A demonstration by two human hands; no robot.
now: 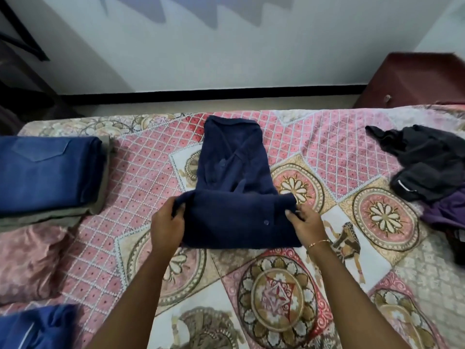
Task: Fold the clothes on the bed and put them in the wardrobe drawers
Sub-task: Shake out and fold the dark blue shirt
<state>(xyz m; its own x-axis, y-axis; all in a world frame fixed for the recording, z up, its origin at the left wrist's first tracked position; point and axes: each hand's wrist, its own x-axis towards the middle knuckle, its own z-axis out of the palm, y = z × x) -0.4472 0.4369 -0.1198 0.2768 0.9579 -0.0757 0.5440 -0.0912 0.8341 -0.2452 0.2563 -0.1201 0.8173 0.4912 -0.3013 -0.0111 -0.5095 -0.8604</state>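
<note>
A navy blue buttoned shirt (234, 172) lies in the middle of the patterned bed cover (276, 285), its sides folded in and its near end turned up over itself. My left hand (168, 222) grips the left end of that near fold. My right hand (305, 219), with a thin bangle at the wrist, grips the right end. Folded blue jeans (47, 172) rest on a folded grey garment (100, 197) at the left. A loose heap of dark grey and purple clothes (427, 170) lies at the right.
A pink cushion (30, 263) sits at the near left with another blue garment (35, 328) at the bottom left corner. Beyond the bed runs a strip of floor and a pale wall with a black skirting. A dark red cabinet (415, 79) stands at the far right.
</note>
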